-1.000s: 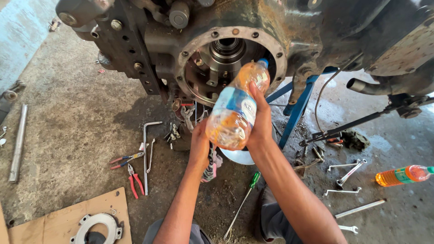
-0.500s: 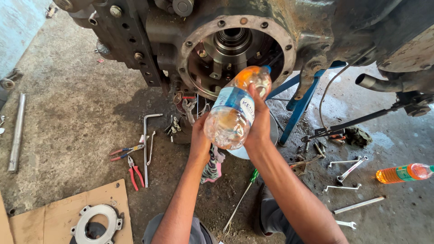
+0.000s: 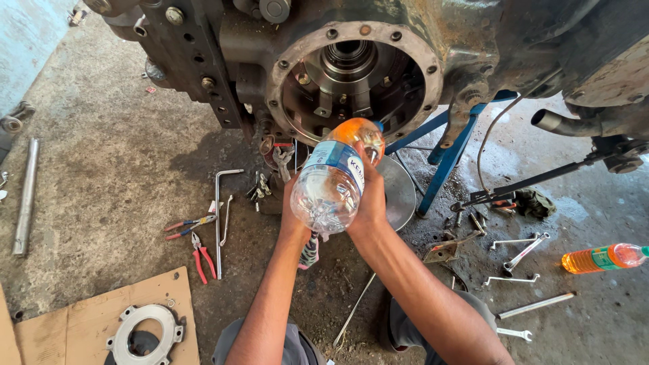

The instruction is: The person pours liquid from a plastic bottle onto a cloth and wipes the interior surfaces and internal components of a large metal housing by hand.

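Observation:
Both my hands hold a clear plastic bottle (image 3: 334, 179) with orange liquid at its neck end, tilted neck-down toward the round open housing (image 3: 355, 74) of a large greasy machine casing. My right hand (image 3: 372, 199) wraps the bottle's right side. My left hand (image 3: 292, 216) supports its left side near the base. A round metal pan (image 3: 397, 192) sits on the floor just beyond my hands, under the opening. The bottle's mouth is hidden behind its own body.
Red-handled pliers (image 3: 203, 257) and a long L-shaped wrench (image 3: 220, 216) lie left on the concrete. A metal ring plate (image 3: 145, 334) rests on cardboard (image 3: 81, 331). Spanners (image 3: 520, 253) and a second orange-filled bottle (image 3: 602, 258) lie right. A blue stand (image 3: 449, 149) props the casing.
The bottle has tipped steeper; the orange liquid has run to the neck end and the base now looks clear. The view shifted slightly, bringing the housing lower and closer.

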